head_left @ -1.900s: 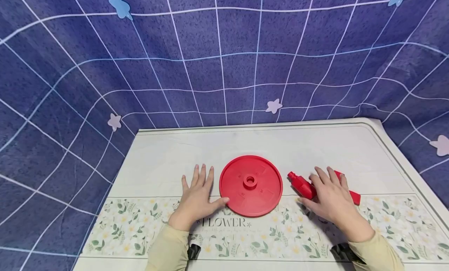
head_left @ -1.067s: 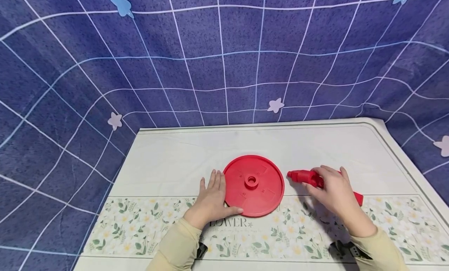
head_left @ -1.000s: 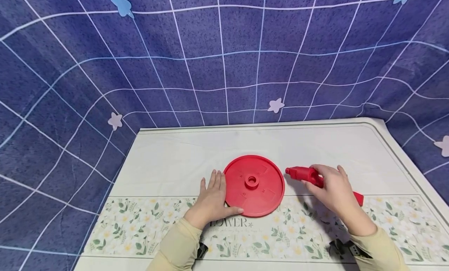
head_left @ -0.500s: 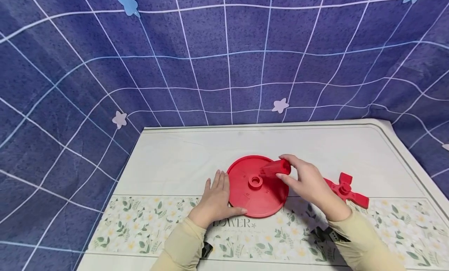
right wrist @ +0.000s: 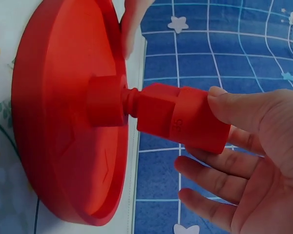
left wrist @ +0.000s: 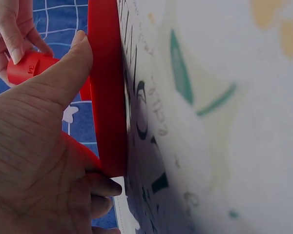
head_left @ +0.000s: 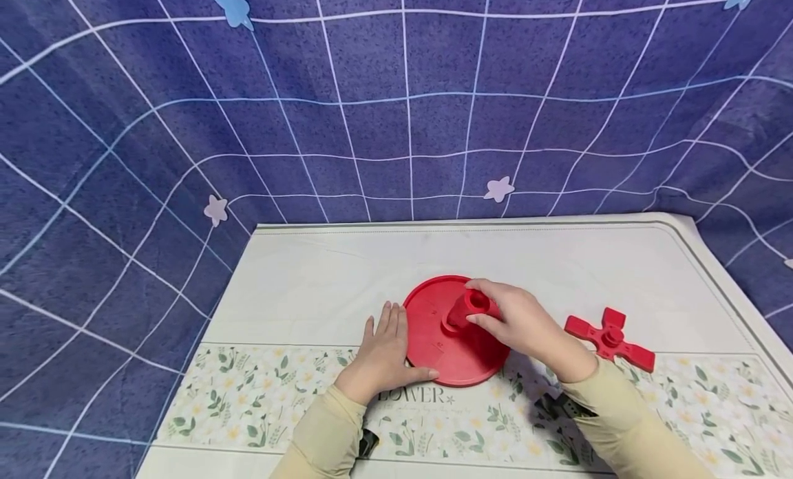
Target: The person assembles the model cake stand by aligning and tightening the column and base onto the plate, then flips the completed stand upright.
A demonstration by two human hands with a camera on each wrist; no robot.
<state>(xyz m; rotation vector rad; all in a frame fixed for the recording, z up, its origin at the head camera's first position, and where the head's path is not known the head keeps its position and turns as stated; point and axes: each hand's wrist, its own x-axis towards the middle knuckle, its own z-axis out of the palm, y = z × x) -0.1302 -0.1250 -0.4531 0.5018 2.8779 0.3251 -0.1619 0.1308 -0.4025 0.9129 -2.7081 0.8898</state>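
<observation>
A red plastic disc (head_left: 427, 352) with a raised rim and a central hub (right wrist: 105, 102) lies flat on the table. My left hand (head_left: 381, 358) rests against its left side, fingers straight, thumb (left wrist: 73, 68) on the near rim. My right hand (head_left: 520, 321) pinches the wide end of a hollow red plastic post (right wrist: 183, 117) between thumb and fingers. The post stands slightly tilted over the hub, its narrow stepped tip right at the hub's opening in the right wrist view. A raised number shows on the post's side.
A red cross-shaped plastic piece (head_left: 612, 336) with a central peg lies to the right, beyond my right forearm. The white table (head_left: 322, 272) carries a flower-patterned band along its front. A blue gridded curtain (head_left: 372, 121) with stars hangs behind and at the sides.
My right hand has picked up the post from the right, carried it left, and upended it over the hub. The cross-shaped piece is uncovered. My left hand has moved right against the disc.
</observation>
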